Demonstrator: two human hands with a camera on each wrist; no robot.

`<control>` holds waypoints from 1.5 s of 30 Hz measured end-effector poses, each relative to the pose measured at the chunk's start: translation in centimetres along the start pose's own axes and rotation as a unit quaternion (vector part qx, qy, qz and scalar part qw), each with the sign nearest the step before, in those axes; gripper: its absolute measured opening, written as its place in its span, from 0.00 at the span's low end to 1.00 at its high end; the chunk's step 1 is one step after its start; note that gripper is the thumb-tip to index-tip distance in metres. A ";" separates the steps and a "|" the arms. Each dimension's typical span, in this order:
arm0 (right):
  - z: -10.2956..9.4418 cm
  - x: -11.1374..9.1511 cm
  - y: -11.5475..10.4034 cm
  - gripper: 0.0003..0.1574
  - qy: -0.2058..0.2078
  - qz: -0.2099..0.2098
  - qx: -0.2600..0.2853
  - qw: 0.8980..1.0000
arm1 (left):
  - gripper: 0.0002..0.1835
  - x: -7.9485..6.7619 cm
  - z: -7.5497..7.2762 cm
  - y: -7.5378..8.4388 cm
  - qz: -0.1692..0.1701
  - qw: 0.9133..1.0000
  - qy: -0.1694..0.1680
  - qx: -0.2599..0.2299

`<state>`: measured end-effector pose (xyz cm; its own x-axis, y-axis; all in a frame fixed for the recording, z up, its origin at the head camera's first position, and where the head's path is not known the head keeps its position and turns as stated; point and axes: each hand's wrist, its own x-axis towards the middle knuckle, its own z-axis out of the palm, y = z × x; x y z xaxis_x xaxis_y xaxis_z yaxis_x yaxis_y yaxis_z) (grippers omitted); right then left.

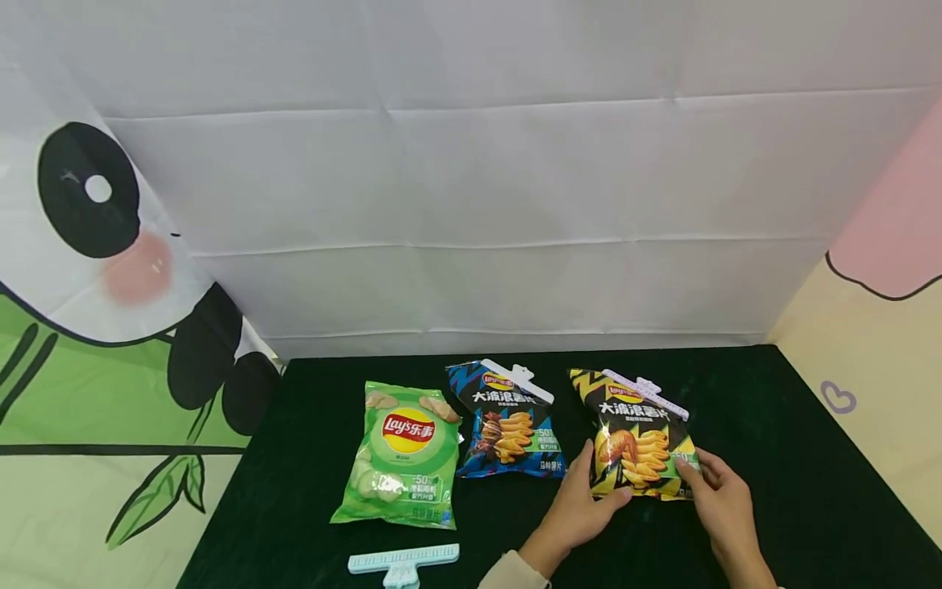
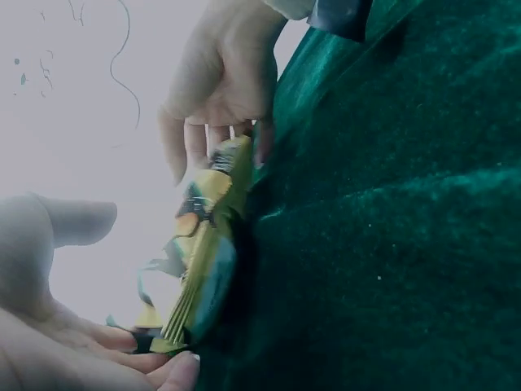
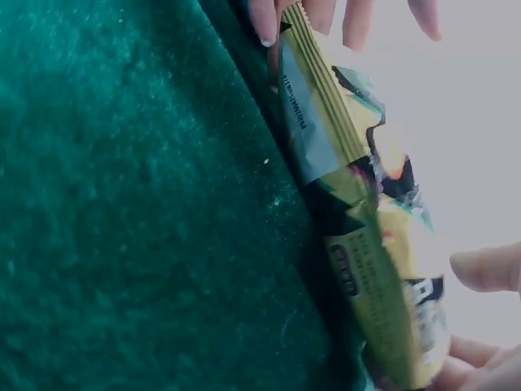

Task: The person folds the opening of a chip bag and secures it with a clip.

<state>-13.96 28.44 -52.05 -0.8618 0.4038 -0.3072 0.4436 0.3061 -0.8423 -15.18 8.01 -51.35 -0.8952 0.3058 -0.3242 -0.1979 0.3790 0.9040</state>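
Observation:
A yellow-and-black bag of potato chips point(image 1: 639, 450) lies on the right of the dark green cloth, a lilac sealing clip point(image 1: 648, 394) across its top. My left hand point(image 1: 577, 507) touches its lower left edge; in the left wrist view those fingers point(image 2: 114, 346) reach under the bag's edge while the thumb is raised off it. At the lower right corner is my right hand point(image 1: 724, 499). Its fingers go under the bag in the right wrist view, and its thumb point(image 3: 488, 267) stands apart from the packet.
Left of the yellow bag lies a blue chip bag point(image 1: 508, 433) with a white clip point(image 1: 518, 380) on top. A green chip bag point(image 1: 401, 466) lies farther left. In front of it is a loose light-blue clip point(image 1: 403, 561). A white cloth backdrop point(image 1: 471, 180) rises behind.

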 end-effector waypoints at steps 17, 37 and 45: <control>3.8 -8.1 -4.1 0.21 0.125 -0.085 0.112 0.982 | 0.37 -9.0 -13.3 -0.5 0.089 0.985 0.137 0.045; 15.5 -11.8 -6.8 0.36 -0.331 -0.112 0.161 0.923 | 0.45 -10.2 -23.9 -9.2 -0.023 0.964 0.264 0.003; 19.2 -12.2 -7.5 0.38 -0.408 -0.092 0.151 0.896 | 0.55 -10.3 -24.0 -10.8 -0.087 0.966 0.242 -0.001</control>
<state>-11.52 4.63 -50.46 -0.8615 -0.4312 -0.2682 0.2945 0.0061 -0.9556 -13.41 -20.24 -51.10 -0.9299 -0.2065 -0.3042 -0.3632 0.3862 0.8479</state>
